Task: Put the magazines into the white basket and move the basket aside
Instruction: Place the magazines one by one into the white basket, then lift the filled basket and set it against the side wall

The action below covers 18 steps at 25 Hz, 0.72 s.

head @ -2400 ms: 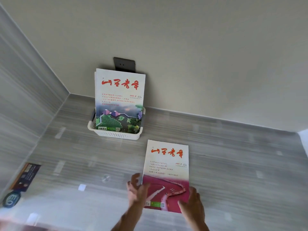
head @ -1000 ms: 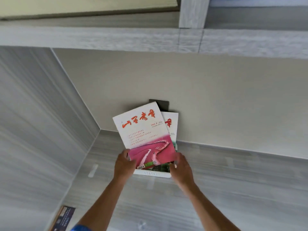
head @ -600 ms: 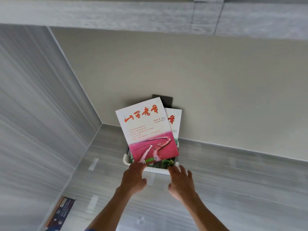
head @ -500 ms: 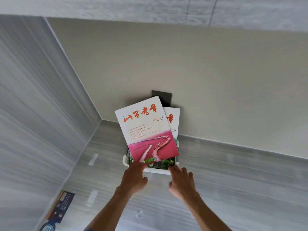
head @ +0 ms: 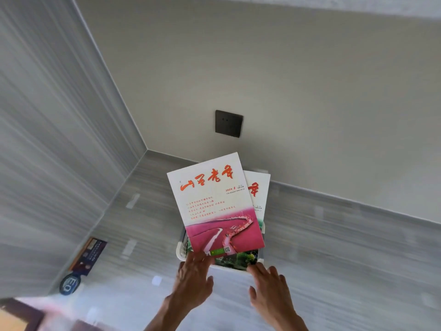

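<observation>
The front magazine (head: 216,206) has a white cover with red brush lettering above a pink landscape and a winding road. It stands tilted in the white basket (head: 180,252), leaning left, in front of a second magazine (head: 257,194) with a green picture at its foot. The left hand (head: 194,278) has its fingers spread, the fingertips at the front magazine's near edge. The right hand (head: 268,286) is open, fingers apart, at the basket's near right corner, gripping nothing. The basket sits on a grey wood-grain surface (head: 334,259) towards the far beige wall, below a dark wall plate (head: 228,123). A dark booklet (head: 88,255) lies by the grey left panel.
</observation>
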Available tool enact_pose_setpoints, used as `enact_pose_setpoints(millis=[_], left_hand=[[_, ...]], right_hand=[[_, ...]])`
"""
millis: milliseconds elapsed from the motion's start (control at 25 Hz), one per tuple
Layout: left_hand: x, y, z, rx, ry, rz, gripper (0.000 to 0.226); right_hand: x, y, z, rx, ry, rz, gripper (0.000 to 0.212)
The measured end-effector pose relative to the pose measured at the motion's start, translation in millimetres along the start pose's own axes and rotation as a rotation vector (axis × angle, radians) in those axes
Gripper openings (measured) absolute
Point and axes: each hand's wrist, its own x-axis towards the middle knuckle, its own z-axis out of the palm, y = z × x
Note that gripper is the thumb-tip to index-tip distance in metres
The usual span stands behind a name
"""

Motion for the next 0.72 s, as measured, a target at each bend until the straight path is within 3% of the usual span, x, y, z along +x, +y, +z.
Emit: enact_pose_setpoints(millis=[160, 360, 480, 560, 640, 720], left_hand=[[-33.8, 16.7, 18.2, -0.073, 0.012, 0.005, 0.029], [-69.4, 24.4, 27.8, -0.319, 0.044, 0.009, 0.024], [-59.2, -2.3, 8.2, -0.751, 0.176, -0.222, 0.030], [-33.2, -30.9, -12.4, -0.904, 0.263, -0.455, 0.052], [1.8, -51.6, -28.0, -1.012, 0.061, -0.553, 0.079], [31.7, -47.6, -40.3, -1.151, -0.161, -0.438, 0.077]], right_hand=[[-45.1, 19.5, 11.8, 0.020, -0.003, -0.011, 0.032], [-81.9, 32.9, 15.9, 0.050, -0.052, -0.053, 0.040], [-71.9, 41.4, -15.5, 0.394, -0.032, -0.083, 0.030], [-47.0, 47.3, -45.0, 0.735, 0.146, -0.026, 0.029], [-13.1, 47.7, -68.9, 0.976, 0.284, 0.096, 0.056], [20.7, 43.5, -77.3, 1.105, 0.138, 0.201, 0.088]])
